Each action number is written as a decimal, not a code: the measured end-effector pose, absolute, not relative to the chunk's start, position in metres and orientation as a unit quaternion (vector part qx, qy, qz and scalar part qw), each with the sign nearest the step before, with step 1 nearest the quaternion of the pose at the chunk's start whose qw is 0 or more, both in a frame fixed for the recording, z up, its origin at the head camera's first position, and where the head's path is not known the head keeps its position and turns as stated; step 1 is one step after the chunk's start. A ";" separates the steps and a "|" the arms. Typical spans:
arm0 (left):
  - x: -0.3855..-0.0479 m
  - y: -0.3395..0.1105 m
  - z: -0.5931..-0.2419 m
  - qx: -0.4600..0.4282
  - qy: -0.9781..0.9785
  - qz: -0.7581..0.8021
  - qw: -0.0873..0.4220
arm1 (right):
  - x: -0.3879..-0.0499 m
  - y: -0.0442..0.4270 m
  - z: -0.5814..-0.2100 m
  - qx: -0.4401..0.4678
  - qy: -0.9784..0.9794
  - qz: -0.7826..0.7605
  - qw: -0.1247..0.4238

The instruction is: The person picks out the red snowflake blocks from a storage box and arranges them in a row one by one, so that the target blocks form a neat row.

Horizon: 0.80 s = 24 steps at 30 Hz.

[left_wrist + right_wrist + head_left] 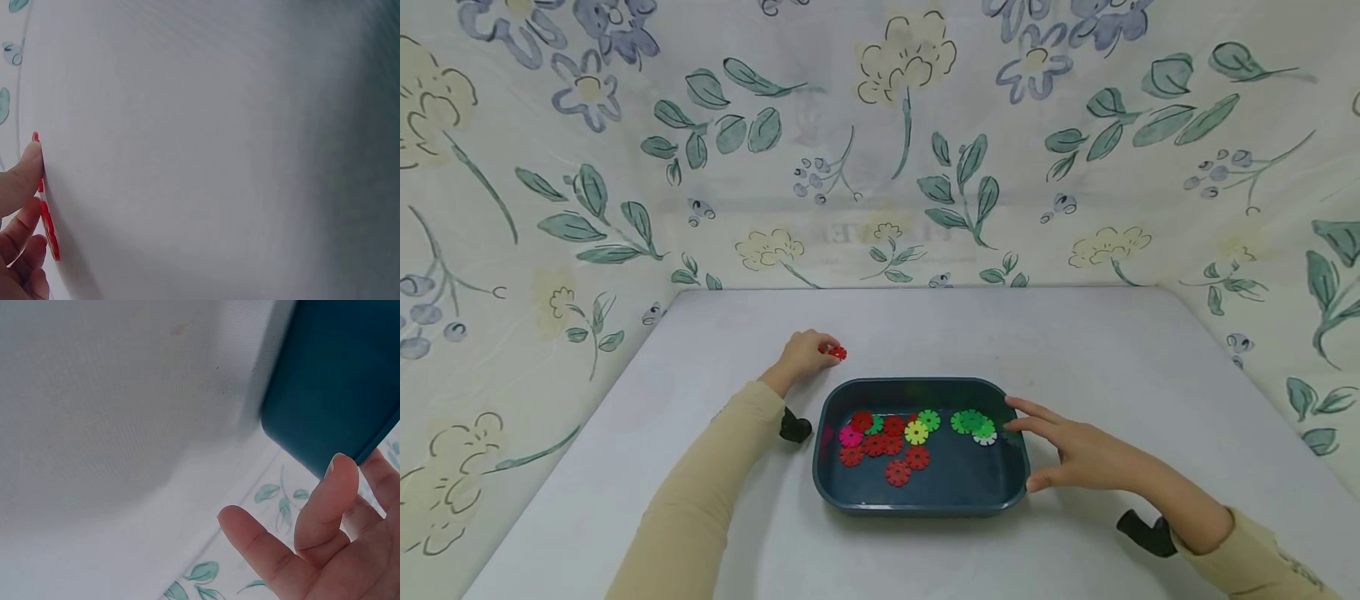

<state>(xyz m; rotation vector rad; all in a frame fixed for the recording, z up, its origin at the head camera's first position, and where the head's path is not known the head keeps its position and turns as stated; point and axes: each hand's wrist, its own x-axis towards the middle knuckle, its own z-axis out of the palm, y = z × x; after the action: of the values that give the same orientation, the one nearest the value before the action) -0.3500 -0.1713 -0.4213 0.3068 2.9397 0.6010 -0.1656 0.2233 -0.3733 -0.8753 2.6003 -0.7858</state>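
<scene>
"Leftmost?"
"Left hand [807,354], pinching red notched plastic disc [839,353] (left wrist view: edge-on), just beyond dark-teal rectangular plastic tray [947,487]."
"Then?"
"Multicoloured notched plastic discs [893,427], clear only from head view; right hand [1086,454], spread, grasping nothing, at tray's right rim."
</scene>
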 end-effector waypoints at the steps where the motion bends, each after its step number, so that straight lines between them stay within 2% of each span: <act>1: -0.350 -0.172 -0.421 0.102 0.973 0.195 0.064 | -0.166 0.223 -0.373 -0.305 0.902 -0.272 0.142; 14: -0.351 -0.173 -0.416 0.096 0.971 0.208 0.073 | -0.166 0.223 -0.375 -0.310 0.900 -0.273 0.141; 24: -0.352 -0.161 -0.366 0.153 0.944 0.288 0.044 | -0.165 0.223 -0.374 -0.316 0.899 -0.273 0.134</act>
<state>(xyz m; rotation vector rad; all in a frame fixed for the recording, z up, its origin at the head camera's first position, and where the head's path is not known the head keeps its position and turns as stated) -0.3520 -0.1612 -0.3662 0.4662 2.8861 0.8800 -0.1653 0.2234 -0.3740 -0.9153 2.6044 -0.7920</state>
